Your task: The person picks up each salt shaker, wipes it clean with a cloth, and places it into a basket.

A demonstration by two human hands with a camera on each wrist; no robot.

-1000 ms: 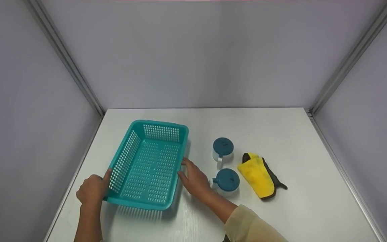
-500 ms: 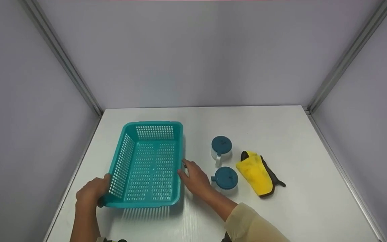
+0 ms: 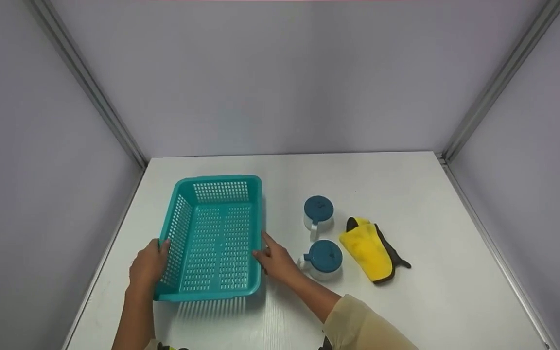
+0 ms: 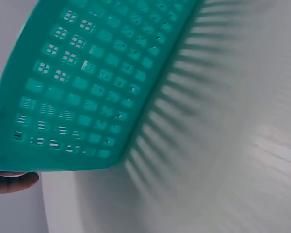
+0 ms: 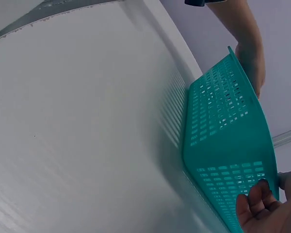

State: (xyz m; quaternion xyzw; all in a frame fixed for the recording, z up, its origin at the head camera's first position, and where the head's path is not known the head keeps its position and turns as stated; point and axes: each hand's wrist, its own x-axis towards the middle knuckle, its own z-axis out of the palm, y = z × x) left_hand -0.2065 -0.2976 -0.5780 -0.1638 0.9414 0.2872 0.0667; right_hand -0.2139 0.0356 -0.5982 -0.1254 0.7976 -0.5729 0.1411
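A teal plastic basket (image 3: 219, 295) with slotted walls and floor sits at the left of the white table, nothing inside it. My left hand (image 3: 148, 265) holds its left rim near the front corner, thumb on the inner side. On the opposite long side my right hand (image 3: 276, 260) pinches the rim, thumb on top and fingers against the outer wall (image 5: 230, 177). Just right of that hand stand two clear, blue-lidded cups, the nearer cup (image 3: 325, 256) and the farther cup (image 3: 318, 209). Both have handles. In the left wrist view only a fingertip shows beneath the basket's corner.
A folded yellow cloth (image 3: 368, 250) with dark edging lies right of the cups. Grey panels (image 3: 280, 78) enclose the white table (image 3: 396, 184) at the back and both sides.
The basket has turned straighter and shifted slightly left. My left hand has slid forward along its left rim, away from the front corner. My right hand stays at the right rim.
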